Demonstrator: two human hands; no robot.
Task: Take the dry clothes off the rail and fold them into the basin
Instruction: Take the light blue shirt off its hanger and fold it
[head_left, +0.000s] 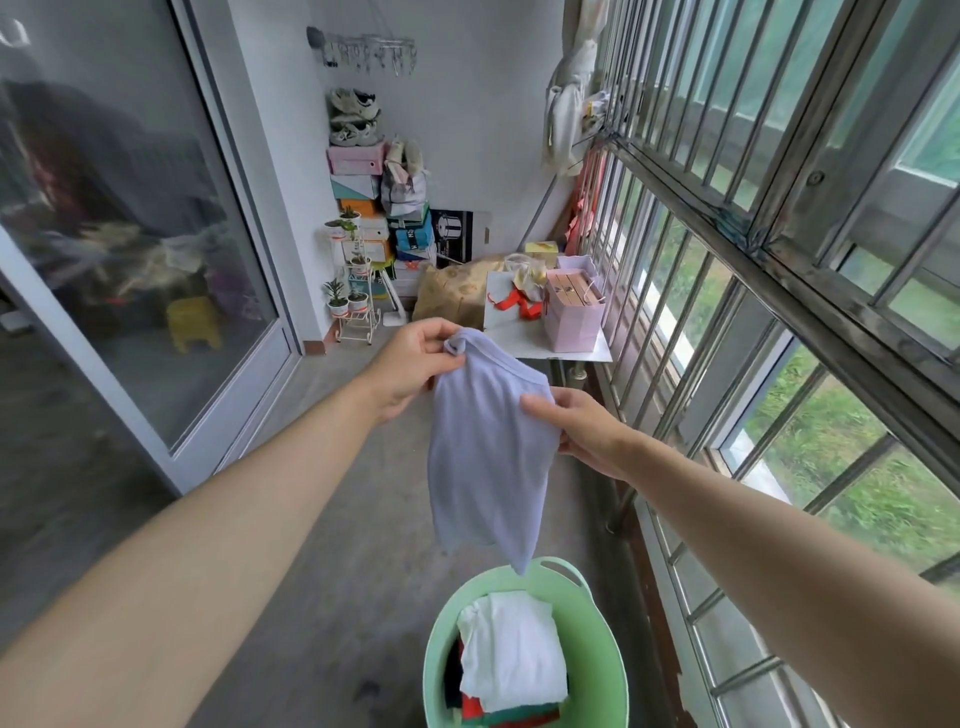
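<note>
Left hand (410, 364) pinches the bunched top corner of one pale lavender knit garment (488, 457). Right hand (576, 426) pinches its opposite edge, thumb in front. The garment hangs unfolded in the air above one mint-green plastic basin (441, 649) on the floor. Risk: a slack pinch would drop it crumpled onto the one folded white cloth (514, 649) topping the stack.

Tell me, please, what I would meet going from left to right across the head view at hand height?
Glass door → left hand → shirt → right hand → window bars.
</note>
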